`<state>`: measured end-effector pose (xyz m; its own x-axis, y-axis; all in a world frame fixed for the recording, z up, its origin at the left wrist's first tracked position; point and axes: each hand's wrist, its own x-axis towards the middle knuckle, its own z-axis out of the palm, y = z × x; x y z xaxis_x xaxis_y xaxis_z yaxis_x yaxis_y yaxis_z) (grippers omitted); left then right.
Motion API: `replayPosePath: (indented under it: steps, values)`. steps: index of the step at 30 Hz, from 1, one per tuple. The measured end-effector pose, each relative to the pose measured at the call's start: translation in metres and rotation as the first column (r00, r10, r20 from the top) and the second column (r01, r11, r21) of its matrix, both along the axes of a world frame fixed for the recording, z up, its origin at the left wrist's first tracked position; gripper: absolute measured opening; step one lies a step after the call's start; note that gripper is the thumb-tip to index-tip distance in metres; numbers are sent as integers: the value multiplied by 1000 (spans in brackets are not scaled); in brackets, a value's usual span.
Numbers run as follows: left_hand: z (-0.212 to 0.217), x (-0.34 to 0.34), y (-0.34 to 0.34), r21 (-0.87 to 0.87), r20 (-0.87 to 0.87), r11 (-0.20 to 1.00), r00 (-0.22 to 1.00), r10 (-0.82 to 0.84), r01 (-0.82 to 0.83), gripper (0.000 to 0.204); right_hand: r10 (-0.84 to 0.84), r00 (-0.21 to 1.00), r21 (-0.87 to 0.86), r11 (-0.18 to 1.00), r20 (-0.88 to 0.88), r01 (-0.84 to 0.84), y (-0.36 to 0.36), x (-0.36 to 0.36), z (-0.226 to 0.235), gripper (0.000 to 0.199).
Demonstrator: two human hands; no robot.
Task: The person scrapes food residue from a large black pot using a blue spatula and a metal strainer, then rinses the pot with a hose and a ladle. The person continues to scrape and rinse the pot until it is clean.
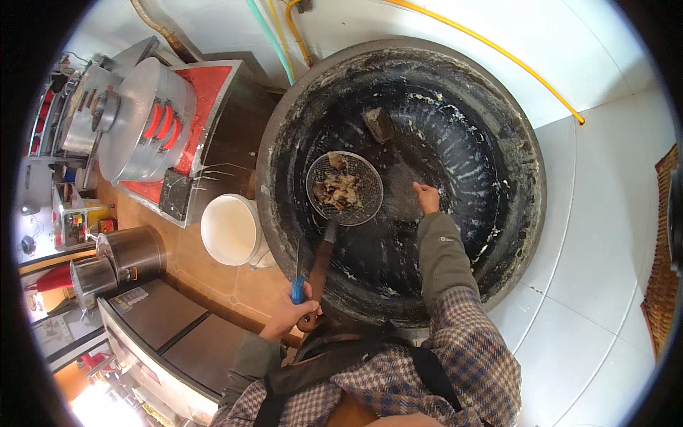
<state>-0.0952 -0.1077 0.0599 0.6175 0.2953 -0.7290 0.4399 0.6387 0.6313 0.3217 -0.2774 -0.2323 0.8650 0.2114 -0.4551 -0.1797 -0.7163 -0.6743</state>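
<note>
Checked sleeves and dark apron straps fill the lower edge, closest to the lens, just below the huge black wok (498, 213) that serves as landmark. At the wok's near rim, toward its left, the left hand (290, 312) is closed around the end of a long wooden handle, with a blue-handled tool (297, 288) clamped in the same grip. That handle runs up into the wok to a round wire-mesh skimmer (344, 188), which sits left of the wok's centre and carries a heap of brownish scraps (339, 191). The right hand (427, 198), on a grey-green sleeve, reaches into the wok's middle and is closed on the handle of a scraper whose dark blade (378, 124) rests on the far inner wall, among pale streaks of residue. Just left of the wok, a white bucket (231, 229) stands on the orange floor. Farther left of the wok stand a stack of metal steamers (146, 121) on a red-topped bench and two steel pots (131, 252). Yellow and green hoses (284, 35) run along the white wall behind the wok.
</note>
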Motion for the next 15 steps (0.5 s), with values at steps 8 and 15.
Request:
replayPosePath:
  steps: [8, 15]
  values:
    - [-1, 0, -2, -16, 27, 1000, 1000, -8, 8, 26, 254, 780, -118, 966, 572, -229, -18, -14, 100, 31]
    - [-10, -5, 0, -28, 31, 999, 999, -22, 23, 26, 658, 390, -575, 753, 644, -320, -119, -44, 213, 14]
